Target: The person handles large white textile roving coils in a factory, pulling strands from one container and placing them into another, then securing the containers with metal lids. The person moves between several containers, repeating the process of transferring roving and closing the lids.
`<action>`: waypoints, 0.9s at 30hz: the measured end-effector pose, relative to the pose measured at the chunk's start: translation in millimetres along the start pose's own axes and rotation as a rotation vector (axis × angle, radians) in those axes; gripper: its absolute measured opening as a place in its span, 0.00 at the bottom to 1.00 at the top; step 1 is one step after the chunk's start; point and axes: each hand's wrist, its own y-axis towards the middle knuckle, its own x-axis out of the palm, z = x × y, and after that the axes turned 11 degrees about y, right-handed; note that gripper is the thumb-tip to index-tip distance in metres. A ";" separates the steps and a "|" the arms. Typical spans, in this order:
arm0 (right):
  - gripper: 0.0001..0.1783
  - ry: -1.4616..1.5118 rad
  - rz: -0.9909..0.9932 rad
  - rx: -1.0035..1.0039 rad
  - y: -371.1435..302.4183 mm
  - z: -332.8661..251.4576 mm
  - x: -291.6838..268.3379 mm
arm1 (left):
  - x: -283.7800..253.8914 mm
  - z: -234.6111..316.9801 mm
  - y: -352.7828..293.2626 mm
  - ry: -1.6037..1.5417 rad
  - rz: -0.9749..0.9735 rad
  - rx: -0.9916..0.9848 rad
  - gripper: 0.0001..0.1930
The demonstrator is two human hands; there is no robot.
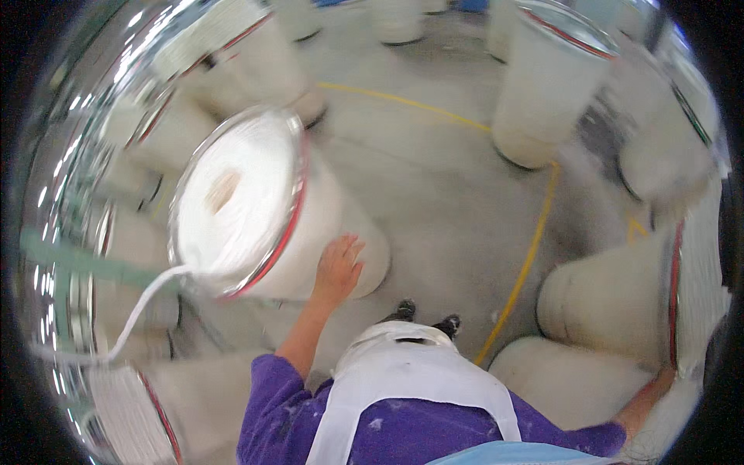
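Observation:
My left hand (338, 267) is in front of the side wall of a tall white drum (349, 217), its fingers spread and nothing in them. Whether the palm touches the wall I cannot tell. A metal rim and a red band circle the drum's top. Coiled white fibre strand (256, 182) fills it, around a brownish hole in the middle. From the rim a loose white strand (133, 318) runs off to the left. My right hand (662, 382) is at the lower right, by the red-banded rim of another white drum (604, 310); its fingers are blurred and partly hidden.
More white drums stand close by on the left, such as a red-banded one (209, 395), and a drum (535, 376) beside my right arm. Farther off is a tall drum (546, 93). A yellow line (535, 248) crosses the grey floor. A green bar (93, 260) is at the left.

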 end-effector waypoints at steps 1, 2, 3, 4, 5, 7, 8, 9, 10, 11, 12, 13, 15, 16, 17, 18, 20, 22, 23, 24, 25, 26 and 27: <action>0.31 -0.028 -0.002 0.017 -3.5 -3.5 -0.2 | -22.7 -7.4 0.9 0.116 0.155 -0.027 0.21; 0.31 -0.050 0.009 0.019 -7.0 -14.7 -0.4 | -44.2 -21.9 -1.8 0.164 0.215 -0.068 0.21; 0.31 -0.069 0.014 0.021 -16.6 -18.3 -1.7 | -62.7 -29.3 -6.4 0.207 0.266 -0.110 0.22; 0.32 -0.081 0.020 0.024 -24.7 -25.4 -2.7 | -77.6 -32.9 -7.7 0.247 0.296 -0.162 0.23; 0.32 -0.088 0.027 0.028 -39.4 -26.9 -4.0 | -87.8 -38.5 -11.8 0.241 0.332 -0.168 0.22; 0.33 -0.109 0.037 0.025 -66.1 -32.4 -4.0 | -102.0 -57.0 -15.4 0.205 0.369 -0.180 0.22; 0.33 -0.112 0.044 0.023 -79.1 -35.4 -1.0 | -102.2 -62.8 -14.3 0.152 0.342 -0.215 0.20; 0.33 -0.110 0.057 0.014 -100.8 -38.8 -1.3 | -104.1 -70.8 -17.5 0.093 0.333 -0.220 0.19; 0.34 -0.102 0.065 0.004 -116.9 -43.9 5.4 | -99.7 -74.3 -15.8 0.028 0.293 -0.238 0.18; 0.34 -0.097 0.074 -0.012 -139.5 -53.5 6.7 | -96.7 -80.4 -15.6 0.055 0.345 -0.184 0.19; 0.34 -0.094 0.084 -0.039 -164.9 -62.4 9.2 | -91.7 -83.7 -13.9 0.107 0.291 -0.183 0.20; 0.35 -0.082 0.098 -0.088 -186.2 -79.8 12.0 | -86.9 -86.8 -12.3 0.150 0.232 -0.196 0.20; 0.35 -0.075 0.141 -0.186 -250.7 -112.8 16.0 | -79.9 -92.5 -8.9 0.174 0.136 -0.206 0.22; 0.36 -0.087 0.104 -0.163 -283.4 -130.8 9.7 | -78.5 -94.8 -6.6 0.149 0.091 -0.214 0.22; 0.35 0.014 0.026 -0.052 -316.7 -146.4 2.0 | -77.6 -97.4 -6.7 0.132 0.077 -0.211 0.23; 0.35 0.110 -0.048 0.059 -350.1 -161.6 -6.1 | -78.9 -100.1 -7.0 0.170 0.082 -0.159 0.23; 0.37 0.078 0.008 -0.037 -429.4 -181.9 -18.3 | -84.0 -106.3 -14.3 0.256 0.124 -0.053 0.22; 0.28 0.180 0.276 -0.258 -506.5 -193.6 -25.3 | -91.6 -111.9 -32.6 0.178 0.128 0.002 0.21; 0.27 0.204 0.253 -0.256 -541.7 -195.2 -28.9 | -95.6 -117.9 -46.0 0.148 0.131 0.036 0.21; 0.26 0.231 0.222 -0.245 -571.8 -197.0 -33.0 | -100.7 -124.8 -61.2 0.122 0.137 0.050 0.20; 0.25 0.267 0.197 -0.243 -595.4 -197.3 -38.2 | -105.4 -134.2 -78.9 0.100 0.142 0.072 0.20; 0.25 0.270 0.222 -0.277 -618.2 -198.4 -42.1 | -110.4 -145.5 -99.0 0.086 0.119 0.088 0.19; 0.25 0.281 0.248 -0.318 -640.3 -200.5 -42.9 | -115.4 -156.5 -118.7 0.076 0.109 0.072 0.19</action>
